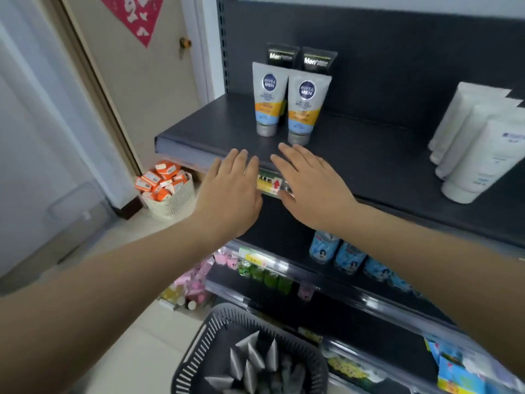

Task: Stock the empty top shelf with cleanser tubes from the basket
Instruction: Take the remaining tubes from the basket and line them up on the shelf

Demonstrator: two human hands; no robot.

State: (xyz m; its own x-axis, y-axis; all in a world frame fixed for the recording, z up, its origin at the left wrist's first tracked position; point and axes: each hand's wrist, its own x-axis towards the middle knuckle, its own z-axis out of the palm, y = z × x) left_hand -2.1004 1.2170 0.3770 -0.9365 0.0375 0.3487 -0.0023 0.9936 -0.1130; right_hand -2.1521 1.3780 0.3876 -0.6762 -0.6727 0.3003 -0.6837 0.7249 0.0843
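Two grey tubes (268,100) stand cap-down near the front of the top shelf (369,155), with two black tubes (316,61) close behind them. More grey tubes (250,362) lie in the basket (199,351) low down, below the shelves. Both hands are flat, fingers straight, holding nothing. The left hand (230,191) is at the shelf's front lip; the right hand (309,183) has its fingertips just beside the right-hand grey tube's cap. Risk: the tubes balance on narrow caps, so a brush from those fingertips likely tips one back into the black pair, domino fashion, or forward off the edge. White tubes (477,149) at the right stand well apart, likely unaffected.
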